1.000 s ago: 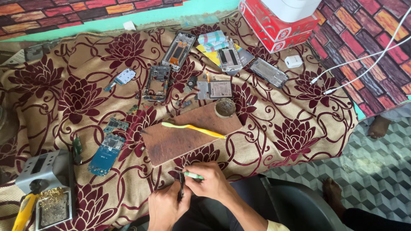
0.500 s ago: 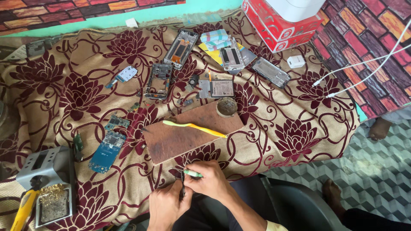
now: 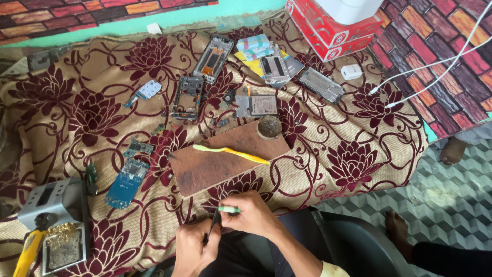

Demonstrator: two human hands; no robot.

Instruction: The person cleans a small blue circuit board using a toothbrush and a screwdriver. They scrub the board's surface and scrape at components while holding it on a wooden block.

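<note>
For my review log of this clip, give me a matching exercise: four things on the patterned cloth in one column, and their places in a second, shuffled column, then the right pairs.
Things:
1. toothbrush
2. blue circuit board
3. red box
4. solder stand

Places:
A. far right corner, under a white object
B. lying across the brown board
C. near left corner of the cloth
D. on the cloth left of the brown board

Pairs: 1-B, 2-D, 3-A, 4-C

Both hands, the left hand and right hand, work at the near edge.
</note>
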